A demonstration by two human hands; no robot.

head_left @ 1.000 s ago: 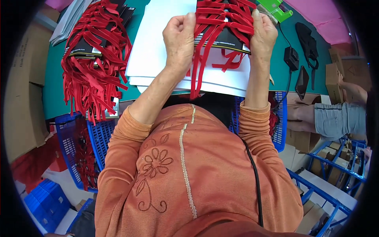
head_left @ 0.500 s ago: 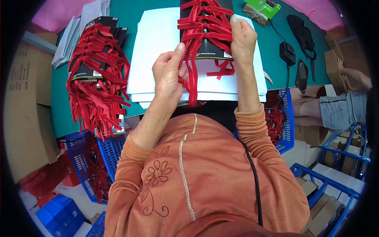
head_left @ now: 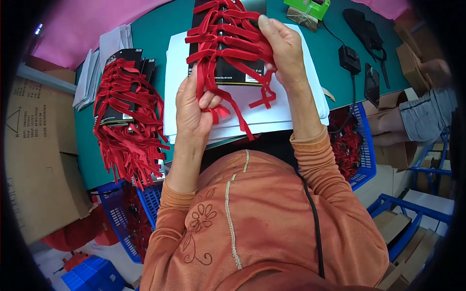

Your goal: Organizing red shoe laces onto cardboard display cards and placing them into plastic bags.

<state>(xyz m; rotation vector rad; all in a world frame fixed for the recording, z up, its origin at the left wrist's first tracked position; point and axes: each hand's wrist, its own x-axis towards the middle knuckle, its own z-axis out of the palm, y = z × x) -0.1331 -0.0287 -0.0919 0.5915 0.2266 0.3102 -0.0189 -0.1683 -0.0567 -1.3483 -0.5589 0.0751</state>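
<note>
Over a stack of white sheets (head_left: 176, 77) I hold a black card with several red velvet ribbon bows (head_left: 228, 35) tied in rows, their tails dangling below its lower edge. My right hand (head_left: 287, 52) is closed on the card's right edge, thumb on the front. At the lower left corner, my left hand (head_left: 193, 105) is closed, its curled fingers around the card's edge and a ribbon tail; the exact grip is partly hidden. A pile of similar bow cards (head_left: 127, 104) lies to the left, ribbon tails hanging over the table's front edge.
Folded white papers (head_left: 88, 80) lie at the far left of the green table (head_left: 153, 35). A green tape dispenser (head_left: 310, 8), a black adapter (head_left: 350, 59) and a dark pouch (head_left: 361, 26) lie right. Blue baskets (head_left: 366, 145) with red ribbons stand below. Another person's leg (head_left: 388, 125) shows at right.
The bow card has shifted left and tilted, its ribbon tails swinging right. My left hand has moved down and left; the right hand has turned at its edge. The whole view has shifted slightly.
</note>
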